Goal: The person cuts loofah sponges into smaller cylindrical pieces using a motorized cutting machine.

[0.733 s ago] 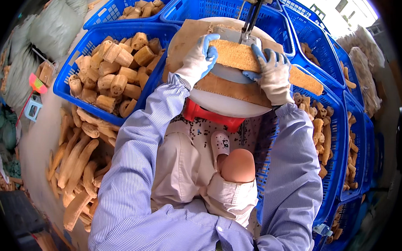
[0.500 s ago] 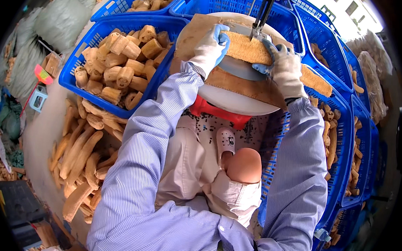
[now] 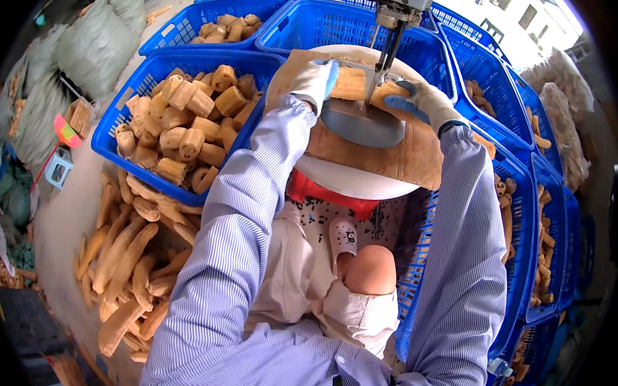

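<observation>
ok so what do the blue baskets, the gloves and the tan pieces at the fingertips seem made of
Blue baskets: most likely plastic, smooth and evenly coloured, with moulded-looking slots.
Gloves: whitish fabric, perhaps knit, with a blue coating on the fingers, possibly rubber or latex.
Tan pieces: probably dried plant fibre, maybe loofah, judging by the matte, rough-looking surface.

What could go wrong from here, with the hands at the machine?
The right hand's fingertips look close to the metal post where it meets the loofah, so a slip might catch the glove. The cardboard juts past the edge of the round white top; a bump there could shift it. The left sleeve passes close by the blue basket of cut pieces and could knock it.
</observation>
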A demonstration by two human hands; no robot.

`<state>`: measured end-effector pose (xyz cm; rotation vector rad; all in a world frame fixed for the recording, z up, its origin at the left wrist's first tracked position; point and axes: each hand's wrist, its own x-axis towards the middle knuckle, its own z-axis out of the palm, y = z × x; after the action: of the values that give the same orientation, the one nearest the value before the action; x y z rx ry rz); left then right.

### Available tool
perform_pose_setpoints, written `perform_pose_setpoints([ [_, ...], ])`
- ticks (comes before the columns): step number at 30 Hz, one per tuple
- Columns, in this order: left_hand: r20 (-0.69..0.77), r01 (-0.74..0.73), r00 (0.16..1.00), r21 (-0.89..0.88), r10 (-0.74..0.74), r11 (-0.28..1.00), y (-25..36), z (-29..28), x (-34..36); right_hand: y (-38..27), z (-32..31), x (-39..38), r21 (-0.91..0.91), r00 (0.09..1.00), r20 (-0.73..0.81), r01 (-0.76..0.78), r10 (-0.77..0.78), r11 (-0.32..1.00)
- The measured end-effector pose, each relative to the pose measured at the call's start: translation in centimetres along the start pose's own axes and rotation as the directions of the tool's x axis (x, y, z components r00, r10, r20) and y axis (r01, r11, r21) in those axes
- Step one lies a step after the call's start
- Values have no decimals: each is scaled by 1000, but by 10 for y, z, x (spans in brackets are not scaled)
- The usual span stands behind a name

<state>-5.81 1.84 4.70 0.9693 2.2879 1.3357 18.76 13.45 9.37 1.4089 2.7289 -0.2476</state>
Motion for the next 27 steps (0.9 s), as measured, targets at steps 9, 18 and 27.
perform_pose_setpoints([
  [9, -425, -394, 894, -596, 141, 700, -59, -100, -111, -11, 45, -119, -266, 877, -426, 115, -223, 957],
  [18, 390, -244, 754, -581, 528, 777, -13, -39, -133, -55, 58, -146, -372, 713, -577, 204, -398, 906],
  [27, 387, -294, 785, -454, 483, 841, -28, -52, -84, -27, 68, -106, -247, 748, -611, 129, -258, 960],
])
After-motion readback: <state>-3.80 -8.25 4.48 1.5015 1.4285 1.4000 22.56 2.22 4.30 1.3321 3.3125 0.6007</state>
